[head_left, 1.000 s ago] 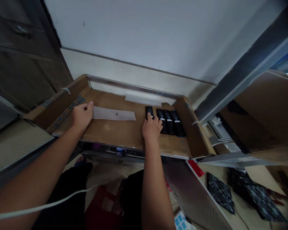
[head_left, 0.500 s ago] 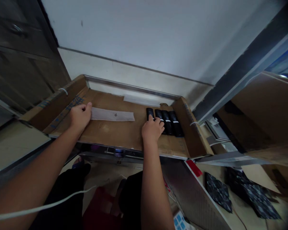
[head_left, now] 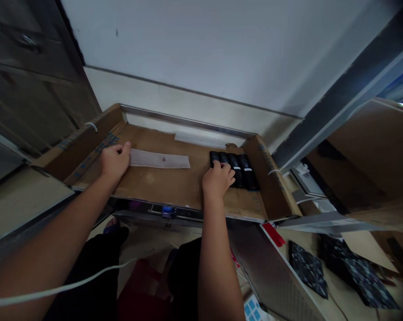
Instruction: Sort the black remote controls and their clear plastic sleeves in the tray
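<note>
At the left of the cardboard-lined tray (head_left: 164,187), my left hand (head_left: 116,159) is closed on the near-left end of a flat whitish strip (head_left: 151,158), which has a small dark mark near its middle. Several black oblong pieces (head_left: 250,178) lie side by side at the tray's right, some showing a white band. My right hand (head_left: 218,179) rests over the leftmost black piece (head_left: 213,156), with curled fingers gripping it and reaching across its neighbour. That hand covers the lower part of these pieces.
Cardboard walls with white ties flank the tray. A white sheet (head_left: 199,139) lies along its back edge. At lower right are dark patterned plastic bags (head_left: 308,267), a red strip (head_left: 274,234) and a large carton (head_left: 371,165). A white cable (head_left: 87,280) crosses in front of my legs.
My right hand has shifted the leftmost black piece to the right, closing the gap to the others. My left hand stays on the strip's end. The view has shifted slightly.
</note>
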Demonstrator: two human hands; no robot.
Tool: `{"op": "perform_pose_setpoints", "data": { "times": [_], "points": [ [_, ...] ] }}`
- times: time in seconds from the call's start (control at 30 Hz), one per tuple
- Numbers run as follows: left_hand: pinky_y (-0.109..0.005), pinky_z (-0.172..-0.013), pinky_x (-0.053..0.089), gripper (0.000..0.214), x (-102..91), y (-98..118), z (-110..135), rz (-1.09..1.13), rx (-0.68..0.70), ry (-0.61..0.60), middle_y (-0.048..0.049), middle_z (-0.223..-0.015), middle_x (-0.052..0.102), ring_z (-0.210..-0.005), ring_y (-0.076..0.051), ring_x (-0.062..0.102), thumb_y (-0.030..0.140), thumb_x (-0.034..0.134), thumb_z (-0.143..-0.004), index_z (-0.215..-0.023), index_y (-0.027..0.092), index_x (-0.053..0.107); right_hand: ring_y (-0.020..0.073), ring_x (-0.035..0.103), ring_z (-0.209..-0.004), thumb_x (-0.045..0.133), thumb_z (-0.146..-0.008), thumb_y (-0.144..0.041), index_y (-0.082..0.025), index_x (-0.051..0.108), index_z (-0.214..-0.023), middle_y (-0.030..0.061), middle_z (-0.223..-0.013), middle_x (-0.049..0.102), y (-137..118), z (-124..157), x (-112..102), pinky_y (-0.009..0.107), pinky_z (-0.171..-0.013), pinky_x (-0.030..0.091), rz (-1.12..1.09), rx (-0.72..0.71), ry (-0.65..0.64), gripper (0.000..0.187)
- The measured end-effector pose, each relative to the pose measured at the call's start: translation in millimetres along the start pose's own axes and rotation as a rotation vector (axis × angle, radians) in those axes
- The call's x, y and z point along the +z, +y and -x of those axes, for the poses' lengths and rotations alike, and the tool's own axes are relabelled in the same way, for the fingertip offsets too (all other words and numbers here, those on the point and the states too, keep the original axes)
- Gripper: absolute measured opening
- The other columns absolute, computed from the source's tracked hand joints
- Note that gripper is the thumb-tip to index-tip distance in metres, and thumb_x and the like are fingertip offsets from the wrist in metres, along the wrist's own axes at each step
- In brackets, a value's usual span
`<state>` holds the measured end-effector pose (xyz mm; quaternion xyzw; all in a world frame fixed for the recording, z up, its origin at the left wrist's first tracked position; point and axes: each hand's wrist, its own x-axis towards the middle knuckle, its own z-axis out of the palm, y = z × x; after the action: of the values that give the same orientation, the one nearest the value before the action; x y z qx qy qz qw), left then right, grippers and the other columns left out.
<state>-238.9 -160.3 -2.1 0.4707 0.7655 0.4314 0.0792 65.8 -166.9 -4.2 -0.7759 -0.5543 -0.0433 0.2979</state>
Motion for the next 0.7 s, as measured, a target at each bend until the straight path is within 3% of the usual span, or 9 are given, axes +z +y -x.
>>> {"op": "perform_pose_setpoints", "data": {
  "times": [0.1,0.23,0.37,0.47,0.6,0.7],
  "points": [
    [-0.028,-0.058,0.027,0.043,1.5,1,-1,0.025,0.021,-0.021,0.0045,-0.053,0.045,-0.058,-0.011,0.042,0.045,0.052,-0.095,-0.064,0.016,0.061,0.0338,0.052,-0.119,0.050,-0.096,-0.026,-0.016,0.067,-0.122,0.0184,-0.126,0.062,-5,-2,1,0.050,-0.099,0.040,-0.268,-0.075,0.036,0.033],
    [-0.028,-0.057,0.028,0.043,3.6,1,-1,0.133,0.069,-0.021,0.0035,-0.055,0.044,-0.058,-0.013,0.042,0.047,0.051,-0.094,-0.061,0.020,0.054,0.0285,0.062,-0.112,0.047,-0.100,-0.040,-0.014,0.059,-0.130,0.0161,-0.117,0.070,-20,4,15,0.043,-0.099,0.046,-0.618,-0.216,-0.295,0.042],
    [-0.028,-0.056,0.028,0.045,1.8,3,2,0.274,0.105,-0.043,0.0043,-0.057,0.037,-0.057,-0.012,0.035,0.046,0.048,-0.096,-0.059,0.021,0.044,0.0327,0.052,-0.130,0.051,-0.097,-0.041,-0.015,0.052,-0.140,0.0168,-0.134,0.063,-36,10,26,0.051,-0.110,0.038,-0.580,-0.206,-0.393,0.051],
    [-0.026,-0.058,0.027,0.044,-0.9,3,3,0.345,0.125,-0.059,0.0045,-0.062,0.035,-0.060,-0.010,0.033,0.043,0.046,-0.099,-0.062,0.020,0.044,0.0326,0.054,-0.125,0.057,-0.093,-0.042,-0.017,0.052,-0.141,0.0141,-0.129,0.066,-41,8,23,0.050,-0.108,0.039,-0.541,-0.157,-0.447,0.055],
    [-0.025,-0.057,0.027,0.044,-1.6,4,4,0.361,0.142,-0.057,0.0048,-0.063,0.035,-0.061,-0.009,0.032,0.041,0.045,-0.101,-0.063,0.019,0.043,0.0327,0.054,-0.117,0.056,-0.089,-0.038,-0.023,0.071,-0.114,0.0101,-0.114,0.069,-43,5,13,0.050,-0.104,0.039,-0.408,-0.237,-0.478,0.033],
    [-0.025,-0.056,0.026,0.044,1.1,2,2,0.375,0.127,-0.034,0.0050,-0.061,0.034,-0.059,-0.009,0.032,0.042,0.046,-0.100,-0.063,0.019,0.044,0.0321,0.054,-0.108,0.058,-0.085,-0.040,-0.022,0.074,-0.086,0.0092,-0.100,0.068,-41,4,8,0.047,-0.096,0.040,-0.334,-0.294,-0.495,0.024]
  ]
}}
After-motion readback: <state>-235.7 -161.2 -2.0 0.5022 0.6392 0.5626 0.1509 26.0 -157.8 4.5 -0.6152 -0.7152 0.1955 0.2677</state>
